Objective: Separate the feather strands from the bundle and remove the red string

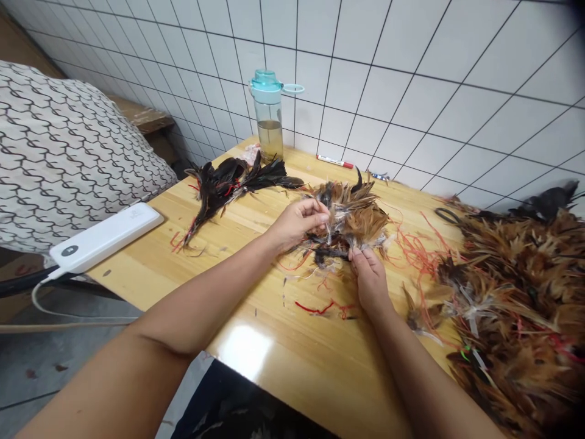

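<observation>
A loose pile of brown feathers (363, 222) lies mid-table, with dark feathers and pale fluff mixed in. My left hand (304, 221) is at its left side, thumb and forefinger pinched together; what they hold is too small to name for certain. My right hand (369, 274) is closed at the near edge of the pile, its fingertips pinching the base of a feather. Red thread scraps (315, 310) lie on the wood just in front of both hands.
Black feather bunches (228, 183) rest at the left. A large heap of brown feathers (525, 274) covers the right side, beside tangled red strings (423, 253). A water bottle (269, 119) and a red marker (334, 161) are near the tiled wall. A white power bank (109, 235) overhangs the left edge.
</observation>
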Available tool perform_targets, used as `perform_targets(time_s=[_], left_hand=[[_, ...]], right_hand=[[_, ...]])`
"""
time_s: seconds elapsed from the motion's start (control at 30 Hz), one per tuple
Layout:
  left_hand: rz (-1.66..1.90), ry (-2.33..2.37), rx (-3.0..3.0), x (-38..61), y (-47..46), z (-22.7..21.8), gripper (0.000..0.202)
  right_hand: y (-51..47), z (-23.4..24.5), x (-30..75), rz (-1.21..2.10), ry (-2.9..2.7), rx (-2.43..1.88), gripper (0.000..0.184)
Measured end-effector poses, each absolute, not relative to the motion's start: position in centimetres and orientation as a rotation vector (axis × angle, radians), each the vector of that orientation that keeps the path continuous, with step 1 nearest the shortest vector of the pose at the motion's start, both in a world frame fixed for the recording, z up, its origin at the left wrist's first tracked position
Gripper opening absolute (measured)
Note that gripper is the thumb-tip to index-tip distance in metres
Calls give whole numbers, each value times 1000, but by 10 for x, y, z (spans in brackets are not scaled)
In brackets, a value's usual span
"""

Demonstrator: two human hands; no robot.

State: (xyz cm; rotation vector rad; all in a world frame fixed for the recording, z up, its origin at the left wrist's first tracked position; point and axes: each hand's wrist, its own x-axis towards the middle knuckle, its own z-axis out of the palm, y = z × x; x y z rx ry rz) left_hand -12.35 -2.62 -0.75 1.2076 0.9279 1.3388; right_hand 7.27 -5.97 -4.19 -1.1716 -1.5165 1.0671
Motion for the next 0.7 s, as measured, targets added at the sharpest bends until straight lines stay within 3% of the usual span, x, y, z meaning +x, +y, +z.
perform_targets(time_s=[0.13, 0.7], left_hand=[[1198, 885, 1155, -100, -43, -4, 27], [1193, 1004, 1477, -87, -52, -9, 9]], right_hand=[[-58, -43, 72, 1045, -1487, -1210, 32], [-56, -41, 69, 933, -1724, -1180, 27]])
